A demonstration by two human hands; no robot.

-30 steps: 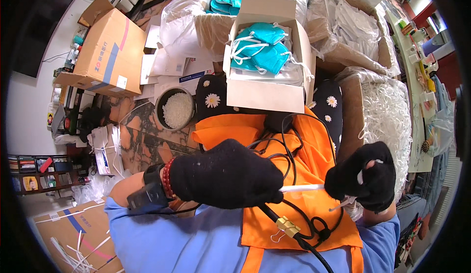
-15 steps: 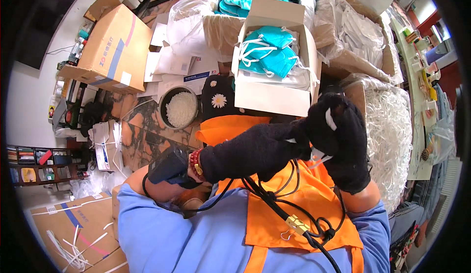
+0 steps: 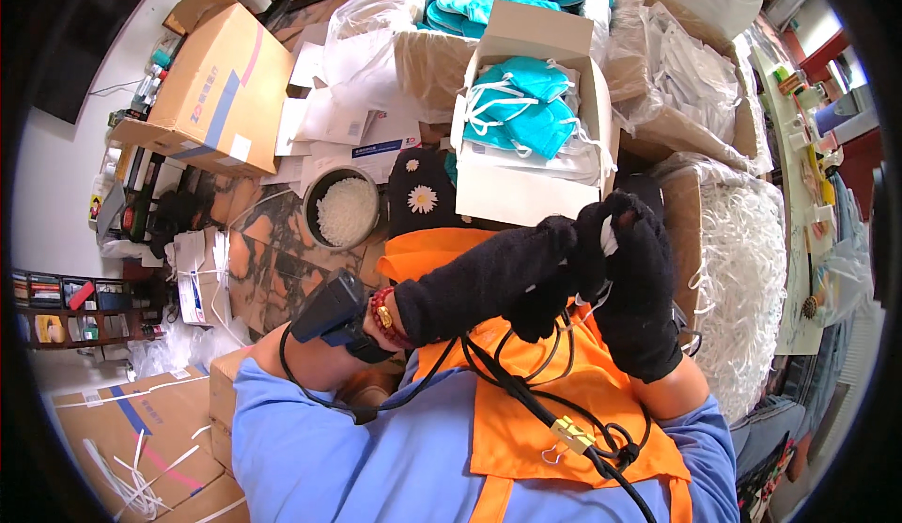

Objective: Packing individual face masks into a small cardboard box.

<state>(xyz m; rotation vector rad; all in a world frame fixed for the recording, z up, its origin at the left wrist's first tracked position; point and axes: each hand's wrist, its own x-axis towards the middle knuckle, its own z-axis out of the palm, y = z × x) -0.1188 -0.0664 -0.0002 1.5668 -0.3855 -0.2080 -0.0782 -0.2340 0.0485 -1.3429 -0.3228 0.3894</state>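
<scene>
Both of my hands wear black gloves and meet in front of the orange apron (image 3: pixel 526 401). My right hand (image 3: pixel 639 274) is closed, with a narrow white strap (image 3: pixel 608 234) showing at its fingers. More white shows low between the hands. My left hand (image 3: pixel 550 274) is closed against the right one; its fingertips are mostly hidden, so its hold is unclear. Just beyond them stands an open white box (image 3: pixel 526 194), holding teal face masks (image 3: pixel 540 124) with white straps. To the right is a carton (image 3: pixel 738 288) full of loose white straps.
A large lined carton (image 3: pixel 432 67) of teal pieces stands behind the white box. Another lined carton (image 3: pixel 691 72) holds flat white pieces. A bowl of white pellets (image 3: pixel 346 211) sits left on the floor, near a brown box (image 3: pixel 221 91). Black cables (image 3: pixel 526 382) hang over my apron.
My hands have stayed together and moved slightly left; the right hand has turned somewhat. The boxes have shifted only slightly in view.
</scene>
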